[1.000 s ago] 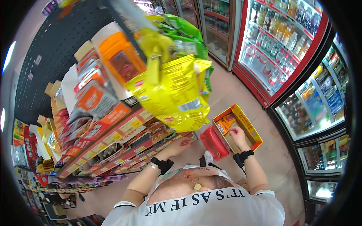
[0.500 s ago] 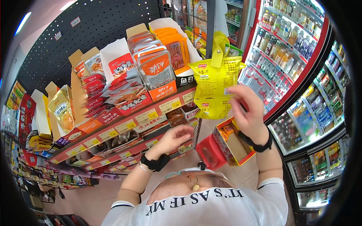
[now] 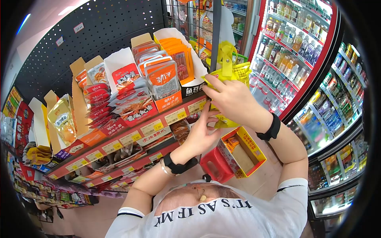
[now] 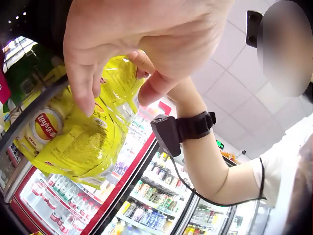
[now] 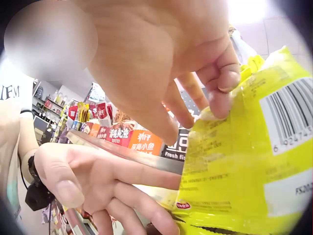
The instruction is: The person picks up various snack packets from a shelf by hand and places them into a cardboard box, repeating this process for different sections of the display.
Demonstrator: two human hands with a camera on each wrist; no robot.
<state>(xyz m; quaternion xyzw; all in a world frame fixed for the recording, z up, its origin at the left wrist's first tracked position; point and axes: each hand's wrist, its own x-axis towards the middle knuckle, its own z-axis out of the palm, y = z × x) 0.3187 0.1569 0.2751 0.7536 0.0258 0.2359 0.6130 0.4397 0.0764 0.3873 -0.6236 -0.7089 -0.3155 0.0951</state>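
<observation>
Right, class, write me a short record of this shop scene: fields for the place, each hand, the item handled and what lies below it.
Place: shop aisle, snack shelf beside drinks fridge
Right: right-hand grip pinches an edge of the yellow crisp bag
Left: left-hand grip, fingers straight, touches the bag lower down
Bag: hangs at the shelf end; Lay's logo shows
Below: open yellow box beside a red plastic object
</observation>
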